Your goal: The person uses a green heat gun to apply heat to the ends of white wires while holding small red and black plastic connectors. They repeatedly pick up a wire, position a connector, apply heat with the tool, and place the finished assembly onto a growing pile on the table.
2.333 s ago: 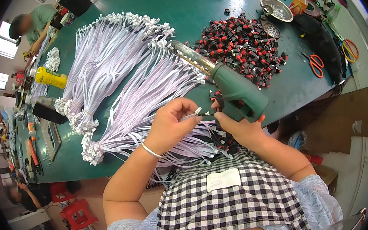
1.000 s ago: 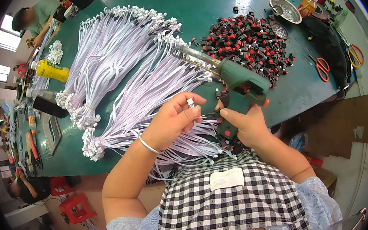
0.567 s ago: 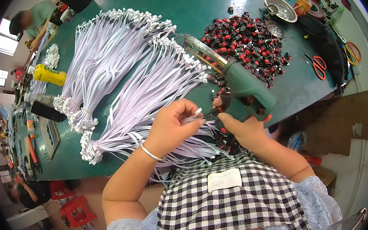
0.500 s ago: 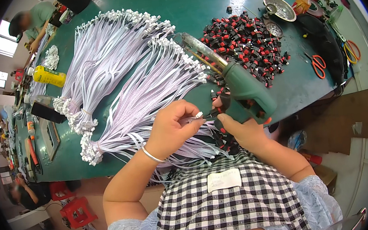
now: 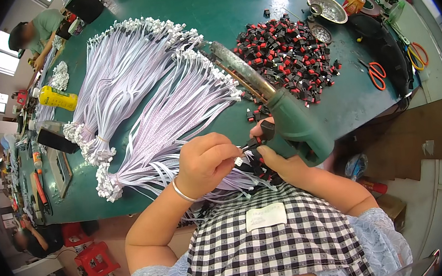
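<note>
My left hand is closed, pinching a thin wire lead with a small white connector showing below the fingertips. My right hand has its fingers closed on a small black switch-like part with a bit of red, which meets the lead's dark end. Right over that hand is a green pistol-shaped tool with a long metal barrel pointing away to the left; its handle passes by my right thumb, and whether I grip it I cannot tell. Bundled flat white-and-purple cables lie beside my left hand.
A heap of black-and-red parts lies beyond the tool. Orange-handled scissors, a metal bowl and an orange bottle are at the right. A yellow bottle lies at the left. Another person works at the far left.
My left hand has turned slightly; the white connector, earlier above its fingertips, now shows below them. The dark lead end and black part stay together. The whole view has shifted a little.
</note>
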The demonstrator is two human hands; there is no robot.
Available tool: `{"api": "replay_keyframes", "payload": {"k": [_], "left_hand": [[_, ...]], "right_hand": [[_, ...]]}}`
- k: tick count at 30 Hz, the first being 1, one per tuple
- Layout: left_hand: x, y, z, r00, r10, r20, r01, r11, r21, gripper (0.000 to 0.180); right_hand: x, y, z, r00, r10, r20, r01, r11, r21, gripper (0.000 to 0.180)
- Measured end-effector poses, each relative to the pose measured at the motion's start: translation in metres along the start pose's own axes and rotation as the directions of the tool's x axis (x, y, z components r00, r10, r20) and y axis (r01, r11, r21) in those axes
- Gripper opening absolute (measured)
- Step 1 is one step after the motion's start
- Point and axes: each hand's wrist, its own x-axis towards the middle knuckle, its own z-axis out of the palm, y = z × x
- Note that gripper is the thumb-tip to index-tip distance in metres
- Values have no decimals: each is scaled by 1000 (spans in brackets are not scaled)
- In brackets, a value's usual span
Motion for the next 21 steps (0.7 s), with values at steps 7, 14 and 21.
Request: {"api": "replay_keyframes", "payload": {"k": [7, 14, 21], "left_hand": [[-5, -3, 1, 974, 224, -40, -214, 961, 173, 31], [-13, 2, -2, 994, 55, 95, -66, 992, 109, 25], [-38, 12, -33, 919, -35, 392, -4, 995, 98, 30]], "right_hand": [[-5, -15, -43, 961, 162, -222, -107, 964, 243, 36], [-18, -43, -121, 907, -153, -392, 222, 965, 138, 26], [-23, 1, -141, 917, -302, -262, 10, 672, -740, 29]]}}
